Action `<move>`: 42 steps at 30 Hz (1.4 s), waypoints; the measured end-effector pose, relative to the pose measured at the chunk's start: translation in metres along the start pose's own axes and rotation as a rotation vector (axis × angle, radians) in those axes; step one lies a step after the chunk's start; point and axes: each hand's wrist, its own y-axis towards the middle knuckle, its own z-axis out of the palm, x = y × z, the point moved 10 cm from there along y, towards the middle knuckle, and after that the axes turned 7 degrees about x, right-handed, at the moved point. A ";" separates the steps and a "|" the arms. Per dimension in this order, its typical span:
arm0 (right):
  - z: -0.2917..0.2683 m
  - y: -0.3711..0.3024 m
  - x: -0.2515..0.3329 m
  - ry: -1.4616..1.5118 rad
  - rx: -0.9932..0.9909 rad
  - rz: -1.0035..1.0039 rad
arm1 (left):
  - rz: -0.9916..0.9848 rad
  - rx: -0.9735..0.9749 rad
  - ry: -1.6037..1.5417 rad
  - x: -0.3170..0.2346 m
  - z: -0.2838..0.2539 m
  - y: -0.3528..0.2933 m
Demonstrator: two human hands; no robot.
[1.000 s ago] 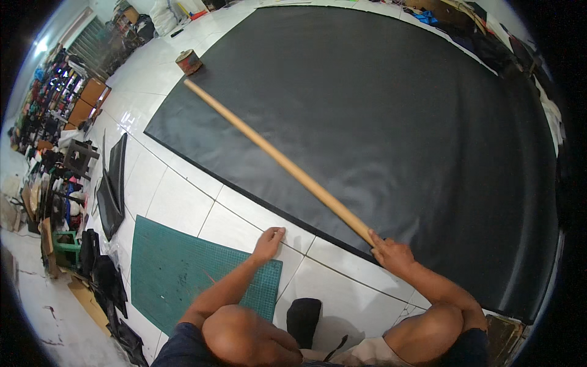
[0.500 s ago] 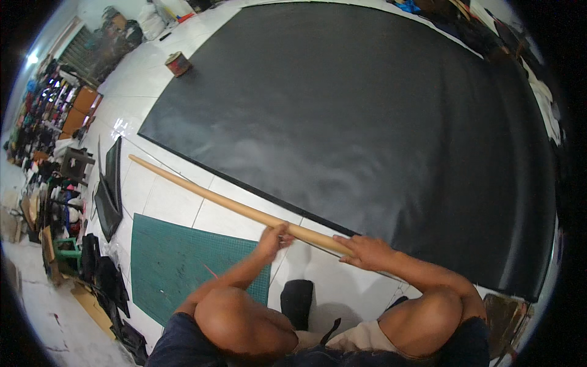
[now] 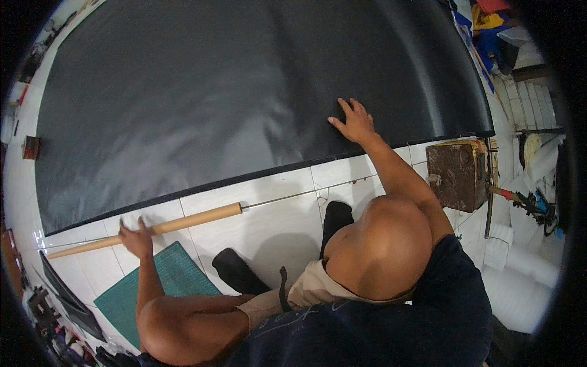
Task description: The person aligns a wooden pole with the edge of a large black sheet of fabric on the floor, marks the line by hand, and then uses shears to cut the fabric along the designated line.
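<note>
White tile floor (image 3: 263, 231), w/ a big black sheet (image 3: 183, 92) spread over most of the far side, near edge running slantwise. L hand (image 3: 136, 240) lies across a tan tube (image 3: 202, 218) on the tiles; its fingers are spread & reach past the far side, so a loose, open hold at most; can't tell if the thumb hooks under. R hand (image 3: 356, 125) is wide open, fingers fanned, palm down at the sheet near its front edge, nothing held; can't tell how hard it presses, if at all. Tube sits just this side of the sheet, R end btwn the hands, L end near some dark folded pieces (image 3: 68, 300). Green mat (image 3: 183, 267) below the tube, partly covered by L forearm & knee. Containers: small rusty tin (image 3: 30, 147) at the sheet's L edge, contents not visible; bigger rust-brown box (image 3: 455, 177) beyond R forearm, close to the sheet's R corner, can't see what's in it. Far edge of sheet cut off by the frame top. Far R, white rolls (image 3: 520, 287) & a red/yellow/blue heap (image 3: 489, 24) are bent by the lens & hard to make out; clutter lower L too dark & small to sort.
</note>
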 end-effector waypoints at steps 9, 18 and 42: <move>0.031 0.005 0.000 0.007 0.219 0.112 | 0.598 0.412 -0.035 -0.155 0.052 -0.020; 0.030 0.008 0.004 0.106 0.141 0.011 | 0.594 0.420 0.016 -0.143 0.063 -0.022; 0.028 -0.067 0.167 0.014 0.185 -0.681 | 0.527 0.286 -0.097 -0.146 0.010 -0.028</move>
